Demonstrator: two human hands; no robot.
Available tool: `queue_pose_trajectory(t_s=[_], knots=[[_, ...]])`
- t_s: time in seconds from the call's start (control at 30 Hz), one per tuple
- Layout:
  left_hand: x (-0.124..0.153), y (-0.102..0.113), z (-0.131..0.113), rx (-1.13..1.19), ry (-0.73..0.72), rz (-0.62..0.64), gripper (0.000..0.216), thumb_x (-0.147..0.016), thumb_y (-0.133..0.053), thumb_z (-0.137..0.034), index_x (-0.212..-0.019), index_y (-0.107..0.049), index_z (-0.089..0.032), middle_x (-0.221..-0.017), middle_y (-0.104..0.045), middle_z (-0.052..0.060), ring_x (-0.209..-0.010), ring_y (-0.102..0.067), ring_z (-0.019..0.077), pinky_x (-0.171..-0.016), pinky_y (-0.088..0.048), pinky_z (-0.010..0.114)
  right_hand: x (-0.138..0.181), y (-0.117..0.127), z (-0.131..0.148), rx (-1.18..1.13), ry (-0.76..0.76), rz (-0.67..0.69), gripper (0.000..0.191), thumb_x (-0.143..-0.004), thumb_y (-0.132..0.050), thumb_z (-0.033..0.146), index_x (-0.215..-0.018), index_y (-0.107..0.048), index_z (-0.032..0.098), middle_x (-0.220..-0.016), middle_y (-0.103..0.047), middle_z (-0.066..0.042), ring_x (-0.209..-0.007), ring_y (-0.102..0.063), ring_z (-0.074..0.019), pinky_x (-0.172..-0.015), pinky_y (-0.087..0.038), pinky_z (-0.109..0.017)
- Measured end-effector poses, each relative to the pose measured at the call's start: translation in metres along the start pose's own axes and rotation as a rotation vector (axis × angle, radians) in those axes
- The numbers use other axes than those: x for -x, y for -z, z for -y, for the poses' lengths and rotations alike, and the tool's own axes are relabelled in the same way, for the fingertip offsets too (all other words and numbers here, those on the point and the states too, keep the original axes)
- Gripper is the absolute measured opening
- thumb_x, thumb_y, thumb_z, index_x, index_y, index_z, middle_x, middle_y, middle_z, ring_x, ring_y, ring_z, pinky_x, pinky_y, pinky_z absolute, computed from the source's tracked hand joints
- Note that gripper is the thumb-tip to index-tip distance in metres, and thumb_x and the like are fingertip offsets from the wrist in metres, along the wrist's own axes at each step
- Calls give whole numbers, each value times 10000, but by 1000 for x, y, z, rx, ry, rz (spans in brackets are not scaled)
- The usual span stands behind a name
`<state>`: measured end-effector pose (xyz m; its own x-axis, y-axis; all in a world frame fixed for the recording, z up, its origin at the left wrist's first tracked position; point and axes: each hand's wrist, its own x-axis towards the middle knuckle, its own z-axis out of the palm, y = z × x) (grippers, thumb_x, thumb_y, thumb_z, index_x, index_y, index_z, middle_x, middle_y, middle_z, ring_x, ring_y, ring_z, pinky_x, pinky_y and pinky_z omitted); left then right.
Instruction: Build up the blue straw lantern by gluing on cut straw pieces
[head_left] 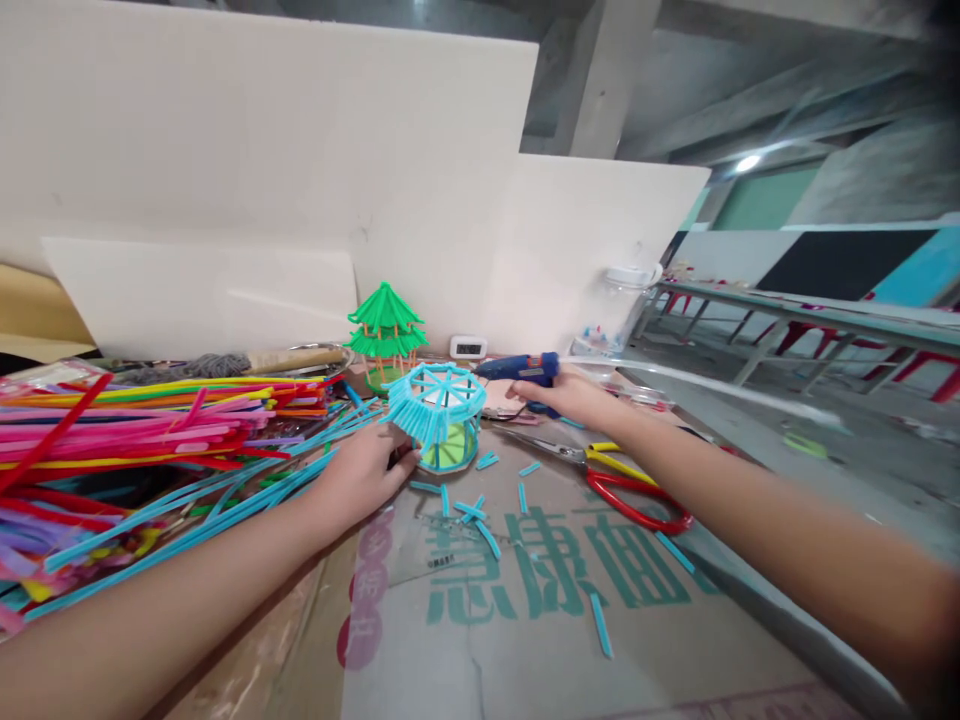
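My left hand (367, 465) is closed on the near left side of a small round pavilion model (437, 405) built from light-blue pipe cleaners, with a yellow-green floor inside. Its roof is a ring of spokes, covered with blue strips on the left and open elsewhere. In my right hand (574, 393) is a blue hot glue gun (525, 368), with a glue stick (705, 380) trailing out of its back. The gun's nozzle points left, close to the right rim of the roof. Whether the tip touches the roof I cannot tell.
Short cut blue pipe-cleaner pieces (487, 538) lie scattered on the cardboard (525, 650). Scissors with red and yellow handles (637, 500) rest on the right. Colourful pipe cleaners (165, 430) are heaped at left. Behind stand a green pagoda model (386, 330), a small digital clock (469, 347) and a clear jar (619, 310).
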<state>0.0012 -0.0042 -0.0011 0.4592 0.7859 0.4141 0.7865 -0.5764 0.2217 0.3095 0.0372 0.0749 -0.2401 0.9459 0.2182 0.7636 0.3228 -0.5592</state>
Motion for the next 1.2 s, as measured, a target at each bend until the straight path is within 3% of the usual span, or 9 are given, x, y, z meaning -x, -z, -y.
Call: queue_pose_trajectory(t_s=[0.1, 0.3, 0.47, 0.63, 0.83, 0.9, 0.97, 1.07, 1.2], knots=[[0, -1, 0, 2, 17, -1, 224, -925, -479, -333, -786, -585, -193, -853, -657, 72, -837, -621, 236, -727, -446, 326, -34, -7, -3, 82, -49, -26, 376, -800, -700, 476, -1036, -735, 185, -981, -761, -75, -926, -682, -268, -839, -515, -350], [0, -2, 1, 32, -4, -2, 199, -929, -467, -314, -847, -605, -195, -928, -669, 77, -913, -623, 238, -801, -456, 336, -83, -28, -17, 48, -40, 28, 310, -790, -742, 385, -998, -732, 155, -918, -760, -60, -831, -677, -200, -795, -512, -283], [-1, -1, 0, 5, -8, 6, 232, -933, -462, -331, -790, -587, -196, -856, -665, 70, -842, -626, 231, -745, -447, 331, -84, -42, -35, 76, -79, 116, 342, -842, -676, 462, -851, -721, 123, -656, -710, -62, -571, -617, -153, -559, -487, -243], [0, -2, 0, -13, 2, -6, 234, -931, -465, -331, -775, -575, -196, -825, -649, 64, -806, -616, 222, -718, -435, 325, -71, -30, -33, 142, -5, 86, 298, -867, -643, 334, -1113, -689, 172, -942, -756, -51, -747, -667, -155, -657, -496, -220], [1, -5, 5, -20, 0, 4, 243, -931, -454, -354, -838, -610, -194, -877, -668, 70, -865, -627, 229, -742, -447, 318, -16, 11, -22, 338, 47, -84, 358, -838, -650, 299, -1165, -663, 156, -1207, -678, -134, -1076, -606, -260, -898, -434, -317], [1, -5, 6, -30, 4, 1, 260, -930, -454, -372, -846, -621, -192, -875, -672, 73, -870, -629, 232, -749, -454, 318, 14, 28, -15, 403, 50, -75, 241, -858, -618, 325, -1014, -697, 159, -1062, -714, -122, -949, -628, -243, -818, -433, -311], [1, -6, 7, -24, -1, 7, 271, -933, -447, -377, -871, -633, -191, -899, -678, 78, -891, -630, 236, -776, -461, 322, 48, 42, -5, 542, -7, 83, 220, -882, -573, 367, -856, -688, 182, -801, -705, -66, -704, -606, -194, -633, -392, -282], [1, -5, 7, -14, -6, 19, 282, -941, -431, -372, -897, -642, -190, -927, -680, 83, -919, -629, 240, -804, -463, 328, 98, 55, 11, 643, -89, 440, 384, -896, -531, 427, -606, -616, 191, -582, -607, -33, -533, -522, -157, -520, -293, -276], [1, -4, 5, -54, -7, 8, 297, -938, -436, -385, -819, -621, -185, -835, -655, 74, -830, -619, 234, -733, -448, 324, 148, 53, 11, 771, -31, 418, 325, -829, -618, 413, -589, -605, 194, -571, -579, -23, -511, -487, -155, -516, -238, -285]])
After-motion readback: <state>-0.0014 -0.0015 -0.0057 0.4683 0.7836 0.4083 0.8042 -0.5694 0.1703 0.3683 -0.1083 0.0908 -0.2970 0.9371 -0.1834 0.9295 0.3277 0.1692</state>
